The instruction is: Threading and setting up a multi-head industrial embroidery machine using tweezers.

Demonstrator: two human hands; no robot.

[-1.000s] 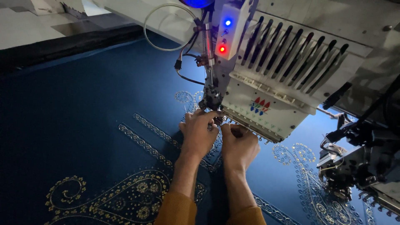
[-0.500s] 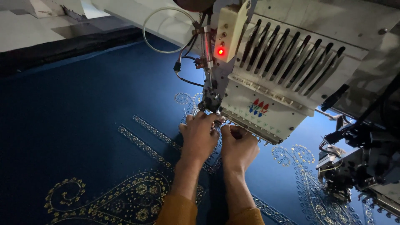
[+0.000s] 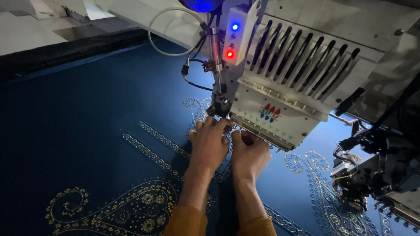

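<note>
1. The needle assembly (image 3: 221,109) sits at the lower left corner of the white embroidery machine head (image 3: 284,100), just above the dark blue fabric (image 3: 87,122). Both hands meet right beneath it.
2. The step in hand looks like fine work at the needle, perhaps on thread, though anything that small is hidden by the fingers.
3. The left hand (image 3: 210,146) lies palm down, its fingertips touching the base of the needle assembly; they are bunched and curled as if pinching, but what they grip, if anything, I cannot tell.
4. The right hand (image 3: 249,155) is just beside it, touching it, with fingers tucked under the head's lower edge; whether clenched or loose is hidden.
5. Any next move would call for small, steady finger motion, keeping clear of the needle points.
6. Both forearms reach straight up from the bottom edge, side by side, in mustard sleeves (image 3: 188,223).
7. Gold embroidered motifs (image 3: 131,209) spread over the fabric; a red indicator light (image 3: 229,54) and a blue one glow above.
</note>
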